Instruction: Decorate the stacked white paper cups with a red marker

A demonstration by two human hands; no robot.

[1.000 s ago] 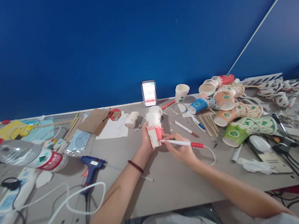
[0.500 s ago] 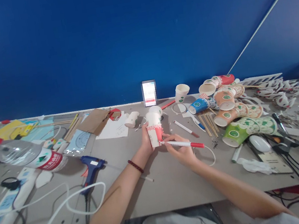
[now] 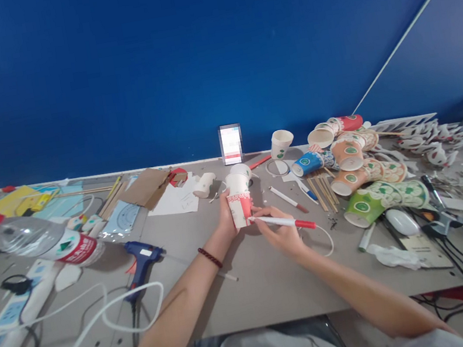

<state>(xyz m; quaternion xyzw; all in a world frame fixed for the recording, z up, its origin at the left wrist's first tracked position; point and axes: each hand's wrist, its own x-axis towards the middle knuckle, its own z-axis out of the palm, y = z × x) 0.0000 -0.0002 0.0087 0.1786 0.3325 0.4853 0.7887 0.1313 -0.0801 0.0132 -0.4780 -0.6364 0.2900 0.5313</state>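
Patterned paper cup (image 3: pixel 241 210), red fill along one side, white on the other, clamped in the left hand's (image 3: pixel 225 219) fingers above the counter (image 3: pixel 253 303); red-ended marker (image 3: pixel 283 222), pinched by the right hand's (image 3: pixel 286 239) fingers, tip at the red.

Illegible lettering on red bottle label (image 3: pixel 79 249)

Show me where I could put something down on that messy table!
There's a bare patch of table between the arms, and a smaller one between the blue glue gun and left hand. It's crowded far right, around the green cups.
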